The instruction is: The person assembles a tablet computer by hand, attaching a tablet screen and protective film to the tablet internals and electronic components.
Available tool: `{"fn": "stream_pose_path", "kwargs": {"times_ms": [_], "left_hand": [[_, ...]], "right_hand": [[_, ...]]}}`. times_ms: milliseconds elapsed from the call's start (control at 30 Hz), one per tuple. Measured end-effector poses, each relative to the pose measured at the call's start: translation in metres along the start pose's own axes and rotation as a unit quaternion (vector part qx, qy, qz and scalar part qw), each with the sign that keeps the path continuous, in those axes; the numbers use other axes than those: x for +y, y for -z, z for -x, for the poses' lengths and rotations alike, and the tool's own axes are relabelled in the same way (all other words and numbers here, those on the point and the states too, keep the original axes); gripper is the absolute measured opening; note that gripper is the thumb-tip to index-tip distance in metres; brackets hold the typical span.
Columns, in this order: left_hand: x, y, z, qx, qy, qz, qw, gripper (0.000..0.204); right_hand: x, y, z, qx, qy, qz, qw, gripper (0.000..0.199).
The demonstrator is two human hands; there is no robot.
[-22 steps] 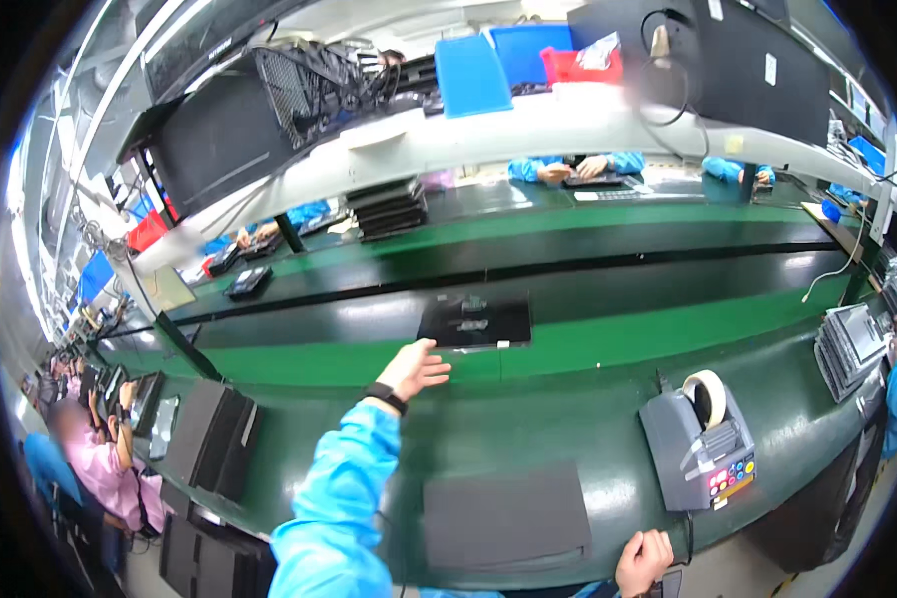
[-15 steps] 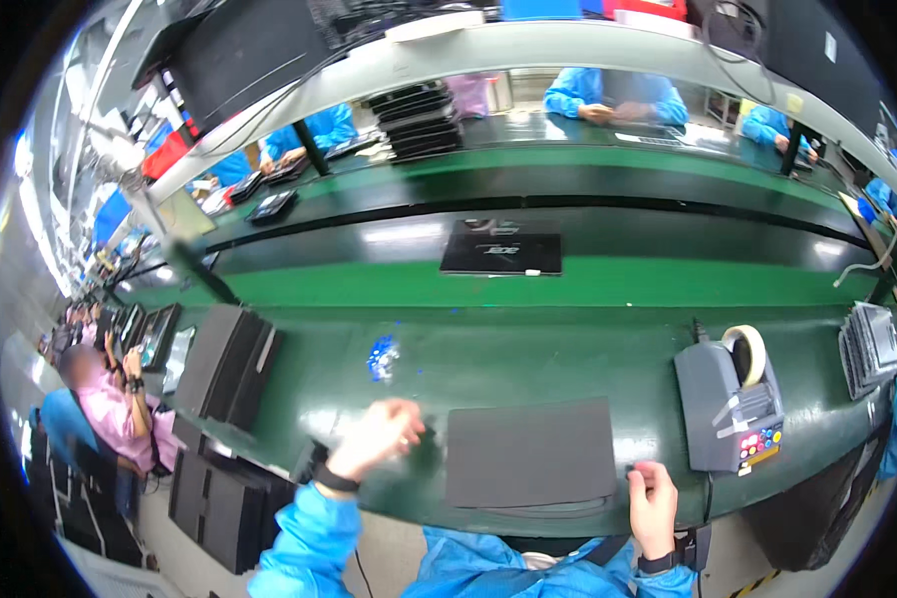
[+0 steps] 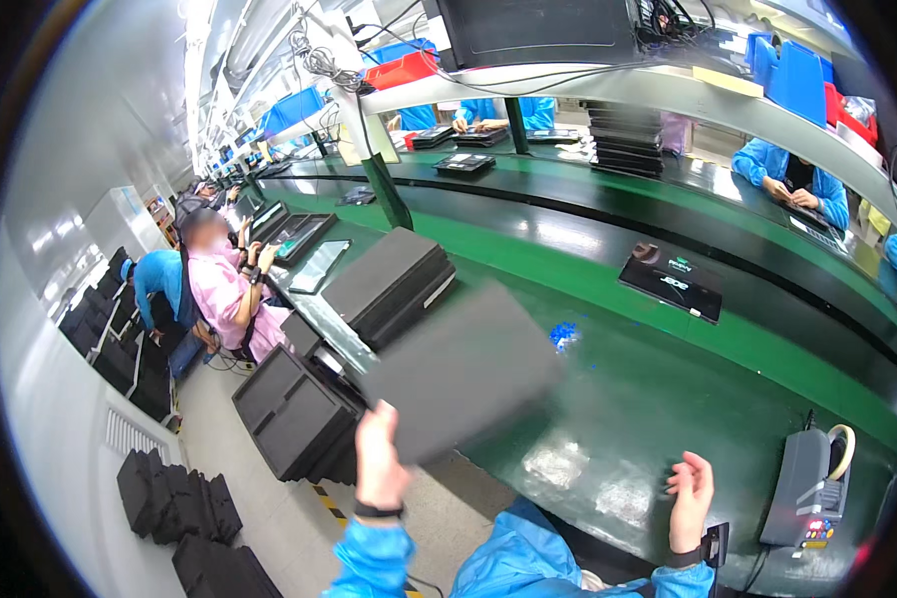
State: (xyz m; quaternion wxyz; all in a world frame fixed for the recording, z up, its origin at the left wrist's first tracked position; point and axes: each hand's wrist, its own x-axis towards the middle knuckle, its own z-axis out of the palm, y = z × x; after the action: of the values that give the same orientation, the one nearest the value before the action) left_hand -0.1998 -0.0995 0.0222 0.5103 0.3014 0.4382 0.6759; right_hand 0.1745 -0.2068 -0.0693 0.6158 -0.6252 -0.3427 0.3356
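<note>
My left hand (image 3: 381, 458) grips the near left corner of a thin dark grey sheet (image 3: 468, 369), held up off the table and slightly blurred. The sheet hangs over the table's left front edge, in front of a stack of dark grey foam-like slabs (image 3: 394, 279). Below and left of it stand black trays (image 3: 284, 399). Over the front of the green table, my right hand (image 3: 690, 498) is apart from the sheet, fingers loosely bent, holding nothing. Beyond the sheet lies a small pile of blue bits (image 3: 563, 336).
A grey tape dispenser (image 3: 805, 488) stands at the right. A flat black laptop (image 3: 673, 282) lies on the far ledge. At the left, a person in pink (image 3: 224, 289) works at the bench. Black foam stacks (image 3: 179, 498) sit on the floor; a shelf (image 3: 568, 78) spans above.
The view has swung left. The grey sheet, lying on the table before, is now raised in my left hand and carried leftward. My right hand stays near the table's front.
</note>
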Motion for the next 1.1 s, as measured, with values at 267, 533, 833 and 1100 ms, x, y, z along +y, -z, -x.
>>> {"fn": "stream_pose_path", "kwargs": {"times_ms": [267, 533, 833, 1100], "left_hand": [[0.055, 0.109, -0.267, 0.08, -0.113, -0.033, 0.99, 0.038], [0.03, 0.096, -0.33, 0.126, -0.163, -0.103, 0.973, 0.041], [0.036, 0.076, -0.305, 0.401, -0.267, -0.567, 0.668, 0.049], [-0.013, 0.051, -0.191, 0.121, -0.457, -0.303, 0.827, 0.025]], "right_hand": [[0.029, 0.012, -0.01, 0.022, 0.02, -0.032, 0.999, 0.01], [0.028, 0.01, -0.008, 0.035, 0.003, -0.047, 0.998, 0.011], [0.029, 0.007, -0.013, 0.027, 0.007, -0.038, 0.999, 0.01], [0.028, 0.012, -0.002, 0.01, -0.004, -0.026, 1.0, 0.01]]}}
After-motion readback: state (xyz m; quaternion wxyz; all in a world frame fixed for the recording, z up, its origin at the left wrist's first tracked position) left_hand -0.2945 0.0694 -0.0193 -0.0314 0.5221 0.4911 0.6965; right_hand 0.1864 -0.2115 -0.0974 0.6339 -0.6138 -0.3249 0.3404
